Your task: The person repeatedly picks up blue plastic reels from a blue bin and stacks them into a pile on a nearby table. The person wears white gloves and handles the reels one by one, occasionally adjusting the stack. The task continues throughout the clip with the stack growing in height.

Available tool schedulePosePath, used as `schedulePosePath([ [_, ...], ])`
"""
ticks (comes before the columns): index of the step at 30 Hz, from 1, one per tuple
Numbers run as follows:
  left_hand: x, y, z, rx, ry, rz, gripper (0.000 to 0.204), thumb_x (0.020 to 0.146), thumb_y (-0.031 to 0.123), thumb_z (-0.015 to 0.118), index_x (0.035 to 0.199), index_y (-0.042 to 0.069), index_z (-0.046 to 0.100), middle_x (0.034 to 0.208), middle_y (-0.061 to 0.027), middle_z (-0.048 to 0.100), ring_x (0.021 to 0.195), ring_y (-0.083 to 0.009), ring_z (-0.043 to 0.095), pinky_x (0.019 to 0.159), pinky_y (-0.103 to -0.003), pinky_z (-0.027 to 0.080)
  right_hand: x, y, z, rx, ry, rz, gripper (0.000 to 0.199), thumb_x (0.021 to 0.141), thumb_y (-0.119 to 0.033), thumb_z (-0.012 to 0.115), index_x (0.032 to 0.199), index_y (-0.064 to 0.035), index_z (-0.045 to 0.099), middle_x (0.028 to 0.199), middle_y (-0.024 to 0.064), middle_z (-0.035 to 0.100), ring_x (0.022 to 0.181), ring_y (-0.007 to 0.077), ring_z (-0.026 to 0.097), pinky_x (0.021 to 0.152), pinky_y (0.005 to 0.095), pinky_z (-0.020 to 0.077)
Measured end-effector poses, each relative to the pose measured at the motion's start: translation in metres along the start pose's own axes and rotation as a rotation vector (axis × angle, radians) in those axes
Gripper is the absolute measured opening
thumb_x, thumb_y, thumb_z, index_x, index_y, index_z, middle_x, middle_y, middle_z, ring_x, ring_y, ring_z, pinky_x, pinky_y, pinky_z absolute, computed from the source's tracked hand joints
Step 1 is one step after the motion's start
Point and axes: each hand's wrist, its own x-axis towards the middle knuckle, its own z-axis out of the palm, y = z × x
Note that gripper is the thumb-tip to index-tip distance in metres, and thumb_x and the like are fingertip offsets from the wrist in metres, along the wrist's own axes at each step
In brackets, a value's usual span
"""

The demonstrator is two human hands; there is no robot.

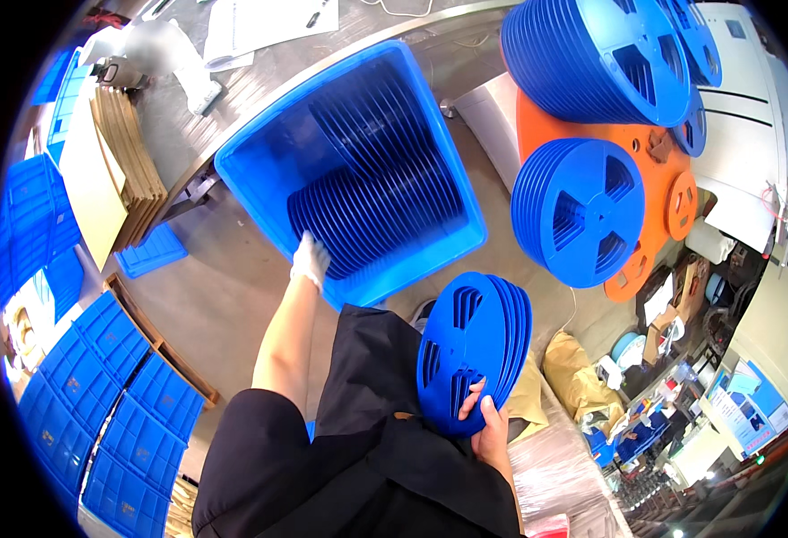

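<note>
A large blue plastic bin (255, 184) stands ahead of me, with rows of blue reels (376, 211) on edge inside it. My left hand (311, 260), in a whitish glove, reaches over the bin's near left wall and is at the end of the front row. Its fingers look extended, partly hidden against the reels. Close to my body, at the right, my right hand (488, 423) grips a small stack of blue reels (475, 345). Its fingers pass through a cutout in the front reel, and the thumb presses on the rim.
More blue reels (576, 211) are stacked on an orange surface (546, 125) at right. A metal table (174, 121) with papers runs along the far side. Cardboard sheets (129, 170) lean at its left end. Folded blue crates (112, 403) lie lower left, near a wooden pallet (165, 345).
</note>
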Motion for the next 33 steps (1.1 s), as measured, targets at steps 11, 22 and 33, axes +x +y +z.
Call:
schedulePosePath([
  [11, -0.091, -0.043, -0.090, 0.937, 0.227, 0.195, 0.030, 0.098, 0.032, 0.046, 0.122, 0.015, 0.052, 0.087, -0.0026, 0.057, 0.073, -0.0152, 0.053, 0.064, -0.032, 0.045, -0.004, -0.050, 0.028, 0.146, -0.319, -0.271, 0.060, 0.091, -0.062, 0.048, 0.107, -0.0041, 0.051, 0.064, -0.0010, 0.039, 0.053, 0.0114, 0.040, 0.053, 0.0274, 0.0347],
  [22, -0.235, 0.001, 0.063, 0.371, -0.228, 0.662, 0.042, 0.097, 0.020, 0.056, 0.136, 0.007, 0.048, 0.096, -0.0018, 0.060, 0.075, -0.0060, 0.052, 0.067, -0.021, 0.046, -0.011, -0.131, 0.003, 0.595, -0.806, -0.295, 0.042, 0.095, -0.052, 0.052, 0.094, -0.0102, 0.046, 0.053, -0.0065, 0.029, 0.040, 0.0041, 0.028, 0.043, 0.0216, 0.0249],
  [33, -0.426, -0.034, 0.184, 0.657, -0.156, 1.568, 0.036, 0.093, 0.007, 0.053, 0.129, 0.005, 0.056, 0.128, -0.0119, 0.058, 0.117, -0.0226, 0.055, 0.101, -0.032, 0.041, -0.029, -0.171, -0.010, 0.773, -1.092, -0.362, 0.033, 0.096, -0.040, 0.057, 0.093, -0.0097, 0.044, 0.053, -0.0065, 0.030, 0.040, 0.0031, 0.030, 0.044, 0.0214, 0.0240],
])
